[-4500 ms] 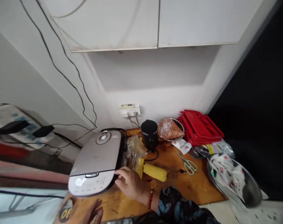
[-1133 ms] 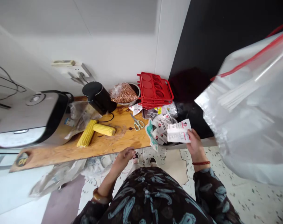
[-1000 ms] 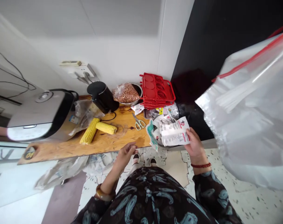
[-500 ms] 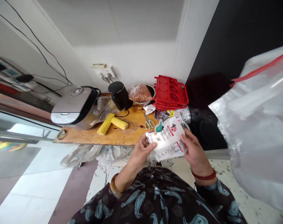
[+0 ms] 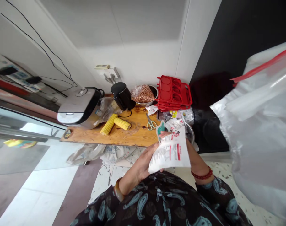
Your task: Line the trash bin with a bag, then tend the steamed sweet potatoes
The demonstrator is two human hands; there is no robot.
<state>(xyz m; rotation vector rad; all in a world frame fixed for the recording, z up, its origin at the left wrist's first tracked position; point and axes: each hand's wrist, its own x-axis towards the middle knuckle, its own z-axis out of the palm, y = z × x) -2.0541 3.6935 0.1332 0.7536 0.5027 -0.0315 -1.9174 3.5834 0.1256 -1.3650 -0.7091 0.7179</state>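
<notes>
My left hand (image 5: 145, 160) is closed on the left side of a white printed packet (image 5: 171, 153) with red and black lettering, tilted in front of me. My right hand (image 5: 191, 149) is mostly behind this packet, so its fingers are hidden. Some fingertips show at the packet's upper left edge; whose hand they belong to I cannot tell. Just beyond, another white packet (image 5: 174, 124) with red print lies over a metal bowl (image 5: 191, 133). A teal plastic piece (image 5: 160, 128) sits beside it. Green-handled scissors (image 5: 151, 124) lie on the wooden board to the left.
On the wooden board (image 5: 86, 138) are two corn cobs (image 5: 122, 123), a rice cooker (image 5: 79, 108), a black kettle (image 5: 123, 95), a bag of peanuts (image 5: 144, 94) in a bowl and stacked red plastic trays (image 5: 173, 92). A large plastic bag (image 5: 258, 131) hangs at right.
The packet has tilted and come lower, toward my body. My right hand has moved from its right edge to behind it. The packet over the bowl shows more now.
</notes>
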